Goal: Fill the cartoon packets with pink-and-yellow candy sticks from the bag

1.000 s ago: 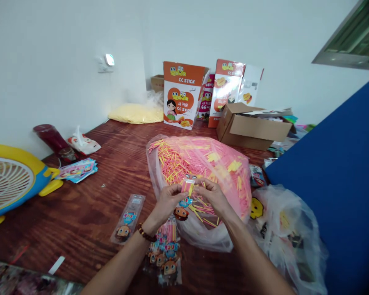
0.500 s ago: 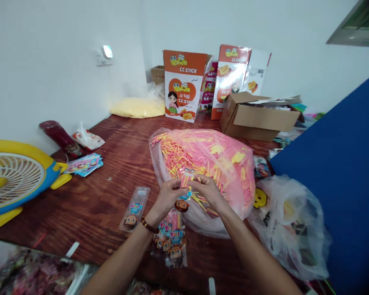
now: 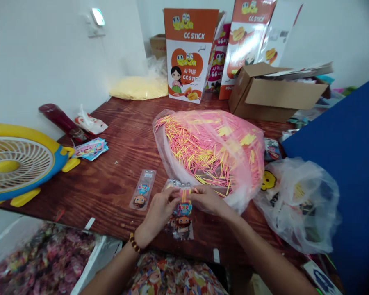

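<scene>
At the near edge of the dark wooden tabletop [image 3: 117, 135], the person's left hand [image 3: 160, 209] and right hand [image 3: 207, 200] both pinch the top of a slim clear plastic sachet printed with a cartoon figure [image 3: 183, 209], just in front of the big clear bag of pink and yellow sticks [image 3: 215, 143]. The sachet looks light, limp and slippery, and is probably best gripped by its upper side edges. Fingertips hide its mouth, and the pile of like sachets [image 3: 180, 230] beneath it is partly covered.
</scene>
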The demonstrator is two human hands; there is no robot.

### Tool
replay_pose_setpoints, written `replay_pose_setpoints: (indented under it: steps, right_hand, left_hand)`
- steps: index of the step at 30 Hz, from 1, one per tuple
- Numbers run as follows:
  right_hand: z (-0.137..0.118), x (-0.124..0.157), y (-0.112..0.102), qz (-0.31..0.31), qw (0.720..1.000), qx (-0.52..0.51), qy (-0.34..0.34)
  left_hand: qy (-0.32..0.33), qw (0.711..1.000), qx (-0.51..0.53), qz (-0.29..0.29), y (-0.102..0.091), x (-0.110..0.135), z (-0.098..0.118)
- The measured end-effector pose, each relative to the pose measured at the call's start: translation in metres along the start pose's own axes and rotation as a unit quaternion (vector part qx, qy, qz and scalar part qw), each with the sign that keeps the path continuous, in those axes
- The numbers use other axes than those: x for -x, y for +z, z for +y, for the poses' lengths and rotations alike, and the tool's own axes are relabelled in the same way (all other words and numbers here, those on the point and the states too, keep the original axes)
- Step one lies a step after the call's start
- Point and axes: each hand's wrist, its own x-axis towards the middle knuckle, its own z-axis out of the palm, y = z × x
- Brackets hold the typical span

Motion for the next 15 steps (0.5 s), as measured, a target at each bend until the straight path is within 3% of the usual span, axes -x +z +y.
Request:
replay_pose_setpoints:
  steps: [3, 6, 8, 12, 15]
  right_hand:
    - [0.015, 0.010, 0.010, 0.037, 0.990, 0.139, 0.002]
    - [0.014, 0.014, 0.012, 0.071, 0.964, 0.257, -0.024]
    - [0.010, 0.011, 0.002, 0.078, 0.951, 0.297, -0.045]
    - [0.005, -0.006, -0.054, 0.150, 0.916, 0.367, -0.060]
    - [0.004, -0.025, -0.105, 0.201, 0.854, 0.478, -0.037]
  left_hand:
    - [0.046, 0.984, -0.154, 0.081, 0.017, 0.019, -0.014]
    - [0.110, 0.954, -0.268, 0.083, 0.036, 0.029, -0.023]
    - [0.147, 0.936, -0.311, 0.072, 0.045, 0.032, -0.027]
    - [0.179, 0.923, -0.331, 0.079, 0.052, 0.034, -0.037]
    - [0.178, 0.922, -0.328, 0.098, 0.054, 0.033, -0.044]
